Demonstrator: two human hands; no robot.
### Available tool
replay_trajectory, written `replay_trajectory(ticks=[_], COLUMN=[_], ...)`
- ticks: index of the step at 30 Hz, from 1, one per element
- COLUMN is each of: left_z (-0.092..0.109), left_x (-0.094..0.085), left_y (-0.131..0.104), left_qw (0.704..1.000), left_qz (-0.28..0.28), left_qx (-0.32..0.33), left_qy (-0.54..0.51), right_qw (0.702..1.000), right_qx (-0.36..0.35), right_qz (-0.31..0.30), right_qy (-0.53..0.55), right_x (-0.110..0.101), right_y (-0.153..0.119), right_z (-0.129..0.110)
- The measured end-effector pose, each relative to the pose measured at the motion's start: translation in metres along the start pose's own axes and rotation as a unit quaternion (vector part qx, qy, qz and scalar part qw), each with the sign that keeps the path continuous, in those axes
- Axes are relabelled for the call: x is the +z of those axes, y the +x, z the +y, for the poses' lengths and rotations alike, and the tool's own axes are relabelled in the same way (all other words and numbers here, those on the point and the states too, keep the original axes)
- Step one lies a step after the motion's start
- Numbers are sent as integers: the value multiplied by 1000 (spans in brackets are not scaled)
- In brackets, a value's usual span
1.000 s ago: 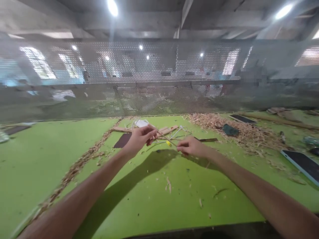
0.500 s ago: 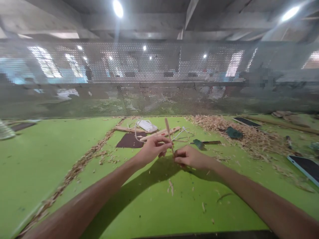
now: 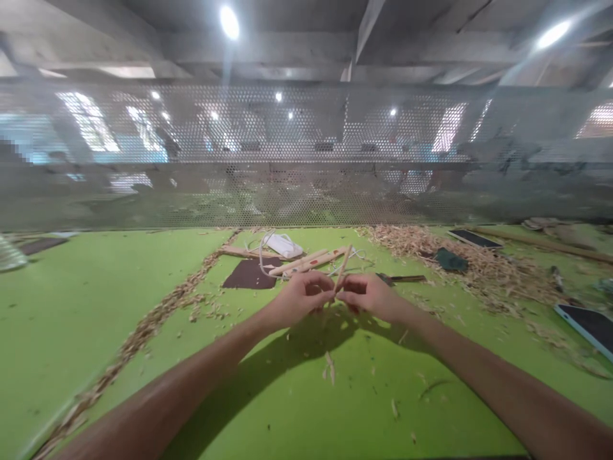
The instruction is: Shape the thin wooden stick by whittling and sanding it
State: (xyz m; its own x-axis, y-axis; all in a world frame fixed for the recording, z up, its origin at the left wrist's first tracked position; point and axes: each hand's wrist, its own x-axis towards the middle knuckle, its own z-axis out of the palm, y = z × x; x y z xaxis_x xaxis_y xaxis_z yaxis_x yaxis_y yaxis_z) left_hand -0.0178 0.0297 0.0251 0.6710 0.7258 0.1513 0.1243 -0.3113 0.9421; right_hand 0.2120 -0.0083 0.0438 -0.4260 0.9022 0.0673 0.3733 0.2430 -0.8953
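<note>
A thin wooden stick (image 3: 343, 265) stands tilted between my two hands, its upper end leaning to the right. My left hand (image 3: 306, 296) pinches it near its lower part. From the other side my right hand (image 3: 366, 295) is closed on it too, fingertips almost touching those of the left. Just beyond the hands lie pale wooden strips (image 3: 299, 263) with red marks, a white device (image 3: 283, 245) with a looped white cord, and a dark brown sheet (image 3: 249, 273).
On the green table (image 3: 287, 396), a line of wood shavings (image 3: 158, 319) runs down the left. A shavings pile (image 3: 498, 268) with a dark green cloth (image 3: 451, 259) lies right. Two phones (image 3: 587, 324) rest right; a perforated screen (image 3: 306, 191) stands behind.
The stick has tipped from leaning left to leaning right and sits lower. My right hand has risen slightly, and the hands are closer together.
</note>
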Motion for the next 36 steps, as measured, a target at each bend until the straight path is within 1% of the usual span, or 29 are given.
replay_trajectory(ticks=[2, 5, 8, 11, 19, 22, 25, 29, 32, 34, 36], left_z=[1, 2, -1, -3, -2, -1, -1, -2, -3, -3, -4], left_x=[2, 5, 4, 1, -3, -3, -3, -2, 0, 3, 6], left_y=[-1, -1, -1, 0, 0, -1, -2, -4, -5, -6, -7], left_qw=[1000, 999, 997, 995, 994, 995, 997, 993, 989, 989, 991], left_qz=[-10, -7, 1, 0, -17, -36, -65, -114, -148, -147, -125], left_qx=[-1, 8, 10, 8, -12, -24, -19, -3, -6, -18, -33], left_qy=[15, 50, 78, 96, 104, 84, 49, 7, -18, -26, -24], right_qw=[999, 994, 991, 991, 982, 985, 990, 993, 993, 994, 995], right_qx=[-1, -15, -28, -26, -17, -12, -14, -6, 4, 2, -6], right_qz=[41, 73, 78, 80, 125, 118, 92, 58, 42, 40, 41], right_qy=[32, 77, 102, 107, 143, 128, 102, 104, 110, 103, 95], right_x=[-5, -12, -17, -21, -30, -30, -25, -13, -2, 3, 7], right_y=[1, 2, 3, 2, 3, 4, 3, 1, 0, -1, -1], right_z=[1, 4, 6, 6, 13, 13, 10, 4, -1, -4, -6])
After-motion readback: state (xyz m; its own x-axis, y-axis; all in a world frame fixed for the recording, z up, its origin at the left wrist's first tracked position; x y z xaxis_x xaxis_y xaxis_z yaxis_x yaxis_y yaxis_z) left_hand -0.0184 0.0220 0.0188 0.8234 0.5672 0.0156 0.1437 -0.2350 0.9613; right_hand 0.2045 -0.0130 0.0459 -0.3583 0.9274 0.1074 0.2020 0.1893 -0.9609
